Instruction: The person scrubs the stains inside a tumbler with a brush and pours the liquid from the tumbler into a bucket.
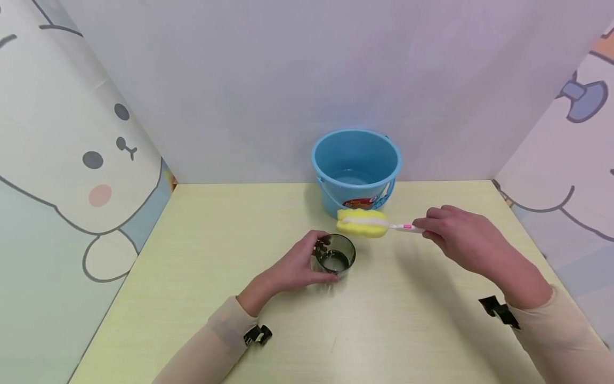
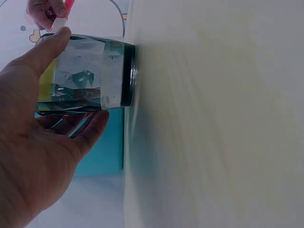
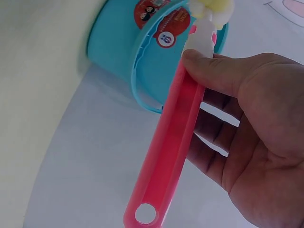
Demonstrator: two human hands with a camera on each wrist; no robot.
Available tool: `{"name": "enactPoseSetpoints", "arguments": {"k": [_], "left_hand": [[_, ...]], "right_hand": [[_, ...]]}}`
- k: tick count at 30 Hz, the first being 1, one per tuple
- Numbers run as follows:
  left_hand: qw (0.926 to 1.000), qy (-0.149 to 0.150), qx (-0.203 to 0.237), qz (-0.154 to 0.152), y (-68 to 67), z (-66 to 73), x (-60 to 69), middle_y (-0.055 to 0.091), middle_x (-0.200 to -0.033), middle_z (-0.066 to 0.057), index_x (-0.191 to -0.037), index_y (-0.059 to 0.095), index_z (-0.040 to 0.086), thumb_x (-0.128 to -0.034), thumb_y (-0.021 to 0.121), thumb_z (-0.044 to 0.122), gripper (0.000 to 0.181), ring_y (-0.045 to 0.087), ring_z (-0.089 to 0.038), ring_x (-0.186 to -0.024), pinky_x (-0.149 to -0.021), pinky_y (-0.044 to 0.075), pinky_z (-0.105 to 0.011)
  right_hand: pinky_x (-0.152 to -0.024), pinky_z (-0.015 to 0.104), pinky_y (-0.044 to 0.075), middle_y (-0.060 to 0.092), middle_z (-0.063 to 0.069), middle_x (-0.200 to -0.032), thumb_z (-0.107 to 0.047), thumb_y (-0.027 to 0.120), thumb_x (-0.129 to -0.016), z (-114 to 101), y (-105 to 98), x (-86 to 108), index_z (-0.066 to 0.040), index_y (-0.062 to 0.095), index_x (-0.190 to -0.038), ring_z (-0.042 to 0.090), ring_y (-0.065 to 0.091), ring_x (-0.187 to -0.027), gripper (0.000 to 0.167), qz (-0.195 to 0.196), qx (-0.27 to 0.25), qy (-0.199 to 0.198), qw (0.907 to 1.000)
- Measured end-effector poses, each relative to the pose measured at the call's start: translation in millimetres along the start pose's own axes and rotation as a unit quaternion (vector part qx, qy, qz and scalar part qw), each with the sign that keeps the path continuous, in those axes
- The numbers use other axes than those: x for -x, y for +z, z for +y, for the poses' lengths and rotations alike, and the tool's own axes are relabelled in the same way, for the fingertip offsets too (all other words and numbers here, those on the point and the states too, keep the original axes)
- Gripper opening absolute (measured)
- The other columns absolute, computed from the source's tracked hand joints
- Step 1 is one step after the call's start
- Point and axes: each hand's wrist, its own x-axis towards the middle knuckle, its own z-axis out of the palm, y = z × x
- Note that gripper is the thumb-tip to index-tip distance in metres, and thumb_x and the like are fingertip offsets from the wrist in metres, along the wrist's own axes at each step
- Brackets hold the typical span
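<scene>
A dark, see-through drinking glass (image 1: 341, 266) stands upright on the table. My left hand (image 1: 298, 265) grips it round the side, thumb toward me and fingers at the back; the left wrist view shows the faceted glass (image 2: 90, 73) between thumb and fingers. In my right hand (image 1: 462, 240) is a sponge cup brush, held by its pink-and-white handle (image 3: 166, 133) between thumb and fingers. Its yellow-and-white sponge head (image 1: 363, 223) points left, above and just beyond the glass, apart from it. The right wrist view shows only part of the sponge.
A blue bucket (image 1: 331, 178) with a red label and a lowered handle stands at the table's back edge, behind the sponge. A pale wall (image 1: 240, 96) rises behind the table (image 1: 192, 256). Cartoon-printed panels (image 1: 48, 133) flank both sides.
</scene>
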Motion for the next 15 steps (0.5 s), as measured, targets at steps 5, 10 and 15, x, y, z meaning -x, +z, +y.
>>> {"name": "enactPoseSetpoints", "arguments": {"k": [5, 10, 15], "left_hand": [[1.0, 0.003, 0.006, 0.0, 0.8, -0.9, -2.1, 0.056, -0.141, -0.005, -0.153, 0.04, 0.01, -0.0816, 0.095, 0.037, 0.094, 0.055, -0.018, -0.129, -0.111, 0.048, -0.04], [1.0, -0.001, 0.005, 0.002, 1.4, 0.1, -3.9, 0.055, -0.143, -0.003, -0.154, 0.04, 0.01, -0.0818, 0.095, 0.04, 0.095, 0.053, -0.018, -0.132, -0.112, 0.047, -0.041], [1.0, -0.007, 0.005, 0.001, 1.8, 1.1, -5.4, 0.053, -0.146, -0.003, -0.154, 0.039, 0.011, -0.082, 0.094, 0.041, 0.096, 0.052, -0.019, -0.134, -0.113, 0.046, -0.041]], "right_hand": [[-0.054, 0.028, 0.047, 0.058, -0.01, -0.083, -0.004, 0.095, -0.074, 0.3, -9.5, -2.4, -0.013, 0.082, -0.107, 0.01, 0.051, -0.074, 0.036, 0.039, 0.034, -0.046, 0.9976], [-0.056, 0.028, 0.046, 0.055, -0.009, -0.081, -0.002, 0.096, -0.072, -1.4, -20.4, -10.1, -0.015, 0.082, -0.106, 0.012, 0.048, -0.072, 0.039, 0.044, 0.061, -0.074, 0.9945], [-0.06, 0.034, 0.046, 0.058, -0.003, -0.085, 0.004, 0.093, -0.072, -7.7, -33.7, -19.9, -0.016, 0.08, -0.109, 0.021, 0.053, -0.077, 0.045, 0.023, 0.099, -0.089, 0.9908]]}}
